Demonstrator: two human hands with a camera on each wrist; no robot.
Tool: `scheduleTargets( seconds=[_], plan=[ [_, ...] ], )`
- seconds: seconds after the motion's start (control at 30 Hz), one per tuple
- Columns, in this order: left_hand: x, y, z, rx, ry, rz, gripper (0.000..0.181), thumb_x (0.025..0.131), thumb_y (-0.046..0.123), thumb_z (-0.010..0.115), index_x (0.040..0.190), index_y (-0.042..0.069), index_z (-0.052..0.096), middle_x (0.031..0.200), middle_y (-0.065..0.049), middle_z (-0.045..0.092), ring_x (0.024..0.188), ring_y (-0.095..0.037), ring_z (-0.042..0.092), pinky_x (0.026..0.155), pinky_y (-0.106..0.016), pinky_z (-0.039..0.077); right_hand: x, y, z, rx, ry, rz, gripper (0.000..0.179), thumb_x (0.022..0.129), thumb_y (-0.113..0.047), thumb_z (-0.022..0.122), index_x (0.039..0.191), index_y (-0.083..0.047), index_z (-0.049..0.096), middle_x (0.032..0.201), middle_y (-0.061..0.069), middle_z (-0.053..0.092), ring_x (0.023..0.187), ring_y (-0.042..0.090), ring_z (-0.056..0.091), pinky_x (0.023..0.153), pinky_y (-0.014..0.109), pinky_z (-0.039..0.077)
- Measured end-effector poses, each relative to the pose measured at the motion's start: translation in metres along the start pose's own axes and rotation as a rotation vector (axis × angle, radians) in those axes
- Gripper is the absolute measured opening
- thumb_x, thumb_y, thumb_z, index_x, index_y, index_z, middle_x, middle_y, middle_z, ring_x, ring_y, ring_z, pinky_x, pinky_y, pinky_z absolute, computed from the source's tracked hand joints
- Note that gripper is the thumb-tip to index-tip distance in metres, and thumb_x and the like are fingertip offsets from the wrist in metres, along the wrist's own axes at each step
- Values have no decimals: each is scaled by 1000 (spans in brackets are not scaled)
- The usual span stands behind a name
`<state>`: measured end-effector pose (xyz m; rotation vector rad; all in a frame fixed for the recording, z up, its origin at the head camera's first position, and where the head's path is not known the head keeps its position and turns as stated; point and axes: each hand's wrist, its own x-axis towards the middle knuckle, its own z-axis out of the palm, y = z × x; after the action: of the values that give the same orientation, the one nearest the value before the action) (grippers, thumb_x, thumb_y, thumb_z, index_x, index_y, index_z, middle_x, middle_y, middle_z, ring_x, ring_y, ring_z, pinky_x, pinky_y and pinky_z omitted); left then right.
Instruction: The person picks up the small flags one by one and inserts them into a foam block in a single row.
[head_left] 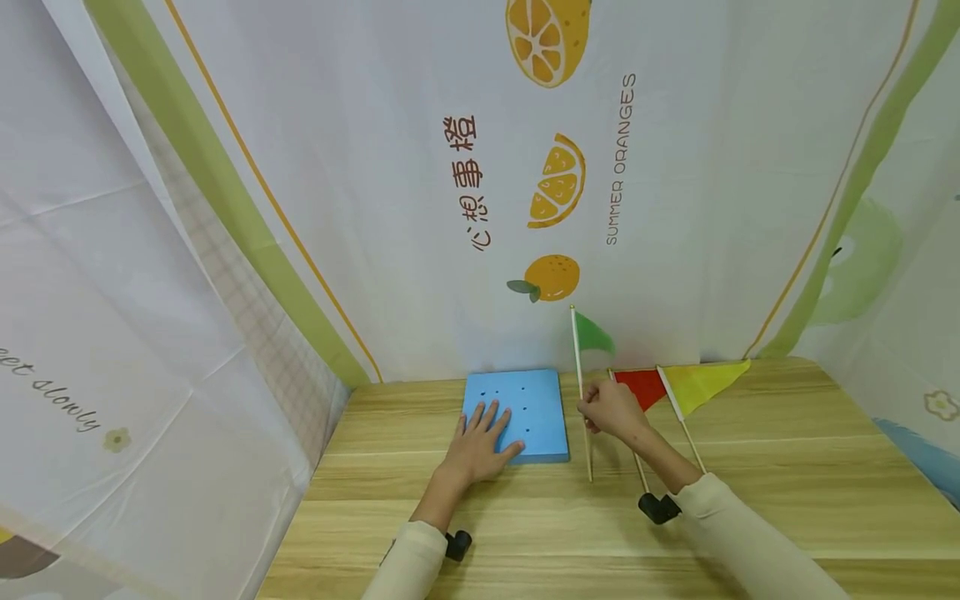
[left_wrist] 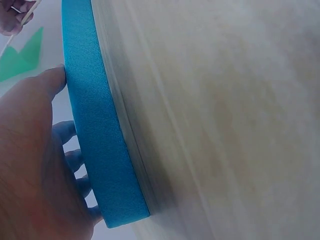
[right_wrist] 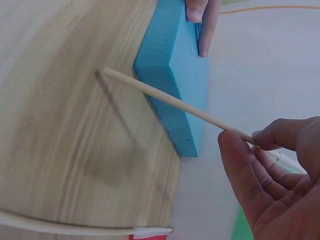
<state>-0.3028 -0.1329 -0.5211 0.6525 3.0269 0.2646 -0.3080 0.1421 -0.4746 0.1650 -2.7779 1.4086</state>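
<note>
A blue foam block with several small holes in its top lies at the back of the table. My left hand rests on it with the fingers spread; in the left wrist view the thumb lies along the block's upper edge. Just right of the block, my right hand pinches the wooden stick of a green flag between thumb and fingers. The flag stands nearly upright with its cloth at the top. In the right wrist view the stick's bare lower end hangs close over the table, its shadow beside it.
A red flag and a yellow flag lie on the table to the right, partly beneath my right forearm. A white printed curtain hangs right behind the table. Black wrist-camera mounts sit under the wrists.
</note>
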Motion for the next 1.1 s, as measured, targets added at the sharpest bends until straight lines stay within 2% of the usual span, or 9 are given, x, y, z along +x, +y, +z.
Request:
scheduleTargets(
  seconds=[0.23, 0.57, 0.87, 1.1],
  plan=[
    [0, 0, 0, -4, -3, -8, 78, 96, 70, 30, 158, 23, 22, 166, -6, 13, 154, -33, 9, 122, -59, 12, 3, -4, -3, 18, 13, -46, 8, 92, -11, 61, 88, -3, 60, 80, 15, 69, 59, 18, 67, 59, 34, 60],
    [-1, 1, -2, 2, -3, -14, 78, 96, 70, 30, 157, 23, 23, 166, -5, 13, 154, -32, 9, 122, -58, 12, 14, -16, -10, 38, 30, -116, 8, 92, -9, 61, 87, -3, 60, 81, 15, 69, 64, 23, 69, 59, 35, 61],
    [-1, 2, -3, -4, 2, -1, 77, 97, 67, 35, 157, 19, 26, 165, -7, 16, 153, -34, 12, 121, -59, 14, 25, -28, -16, 23, 44, -142, 8, 93, -12, 60, 89, -4, 60, 85, 16, 68, 67, 22, 68, 62, 34, 60],
    [-1, 2, -3, 9, -1, -3, 78, 96, 69, 33, 157, 21, 25, 166, -6, 16, 153, -33, 12, 122, -58, 13, 34, -35, -19, 27, 46, -139, 10, 95, -13, 61, 95, -3, 60, 89, 15, 67, 74, 27, 69, 68, 38, 61]
  ],
)
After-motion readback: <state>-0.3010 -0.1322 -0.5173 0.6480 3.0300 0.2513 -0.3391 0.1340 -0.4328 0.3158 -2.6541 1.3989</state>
